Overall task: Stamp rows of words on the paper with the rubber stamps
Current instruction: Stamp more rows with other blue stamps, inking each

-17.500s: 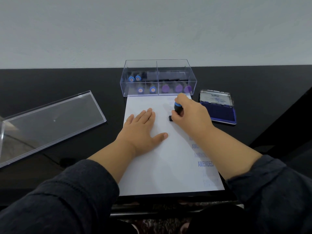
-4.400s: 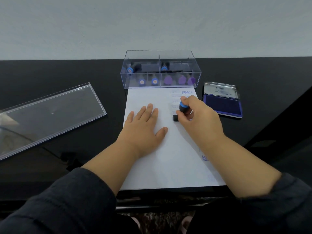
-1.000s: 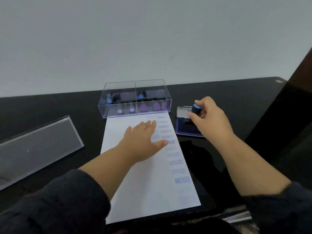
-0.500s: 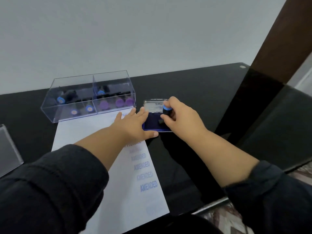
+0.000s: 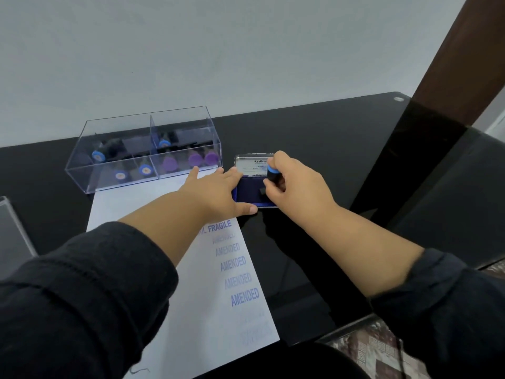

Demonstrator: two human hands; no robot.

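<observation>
Pressing stamp [image 5: 272, 173] into ink pad [image 5: 250, 194], right hand [image 5: 296, 187] (left hand [image 5: 218, 192] steadying pad)

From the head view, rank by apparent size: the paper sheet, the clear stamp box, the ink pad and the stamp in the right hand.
1. Paper sheet, partly under the left arm.
2. Clear stamp box.
3. Ink pad, partly covered by both hands.
4. Stamp gripped by the right hand.

A plain pale wall [image 5: 218, 50] rises behind the glossy black tabletop [image 5: 328, 127], which mirrors it faintly. A dark brown post [image 5: 461, 58] slants up at the right. Patterned brown-and-cream floor [image 5: 377, 348] shows below the near edge.
</observation>
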